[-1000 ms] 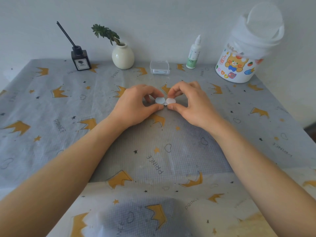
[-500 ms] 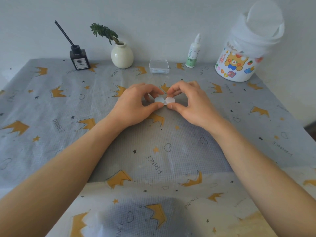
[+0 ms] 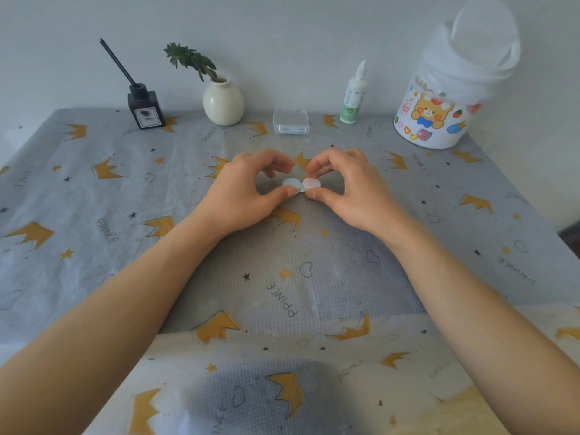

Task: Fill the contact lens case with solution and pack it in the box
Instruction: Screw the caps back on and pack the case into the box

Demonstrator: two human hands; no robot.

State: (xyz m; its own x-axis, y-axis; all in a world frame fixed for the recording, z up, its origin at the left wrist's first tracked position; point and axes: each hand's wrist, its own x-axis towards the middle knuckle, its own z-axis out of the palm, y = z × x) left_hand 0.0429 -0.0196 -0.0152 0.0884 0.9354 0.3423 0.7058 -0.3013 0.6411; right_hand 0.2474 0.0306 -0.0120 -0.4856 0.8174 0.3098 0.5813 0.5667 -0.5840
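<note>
The small contact lens case, with a pale blue cap on the left and a white cap on the right, rests on the tablecloth at the table's middle. My left hand pinches the blue cap between thumb and fingers. My right hand pinches the white cap the same way. A white solution bottle with a green label stands upright at the back. A clear plastic box, lid shut, lies at the back centre, to the left of the bottle.
A reed diffuser bottle and a cream vase with a plant stand at the back left. A large white tub with a bear sticker stands at the back right. A grey crown-print tablecloth covers the table.
Both hands stay on the case's caps with only slight finger shifts. The view has drifted a little.
</note>
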